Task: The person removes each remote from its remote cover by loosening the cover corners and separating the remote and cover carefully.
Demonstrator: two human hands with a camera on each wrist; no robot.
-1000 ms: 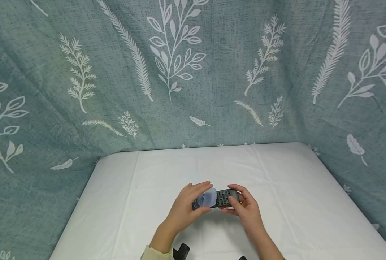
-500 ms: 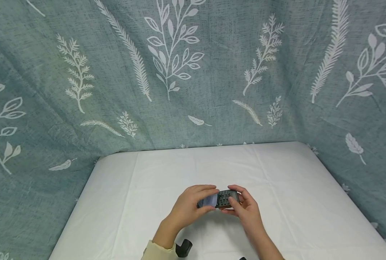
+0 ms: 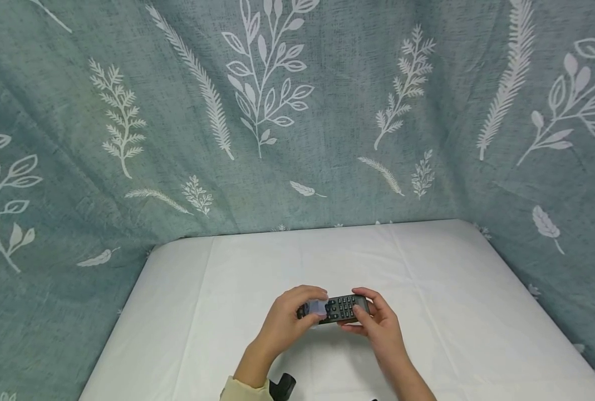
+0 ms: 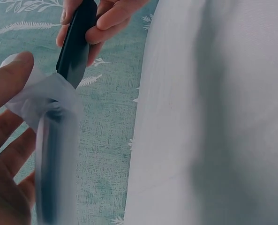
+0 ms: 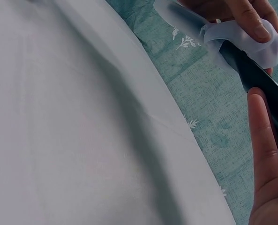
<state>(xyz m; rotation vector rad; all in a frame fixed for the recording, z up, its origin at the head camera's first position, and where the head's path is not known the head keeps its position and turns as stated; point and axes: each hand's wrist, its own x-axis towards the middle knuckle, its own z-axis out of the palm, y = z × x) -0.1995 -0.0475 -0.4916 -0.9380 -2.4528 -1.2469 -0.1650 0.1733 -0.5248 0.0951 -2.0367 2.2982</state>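
A black remote control [image 3: 344, 307] with rows of buttons is held above the table, its left part inside a translucent pale sleeve [image 3: 318, 308]. My left hand [image 3: 283, 314] pinches the sleeve between thumb and fingers. In the left wrist view the sleeve [image 4: 63, 101] is bunched near its mouth, and a dark length shows through below. My right hand [image 3: 381, 322] grips the bare right end of the remote, thumb on its face. The right wrist view shows a finger [image 5: 263, 136] along the underside of the remote [image 5: 258, 77].
A white cloth covers the table [image 3: 247, 267]. Behind it hangs a green curtain [image 3: 337, 139] with white leaf prints. A black object [image 3: 283, 385], partly cut off by the frame, sits by the left wrist.
My left hand moved right along the remote, then back left. The sleeve's edge went left with it, and more buttons show now. My right hand has stayed almost still.
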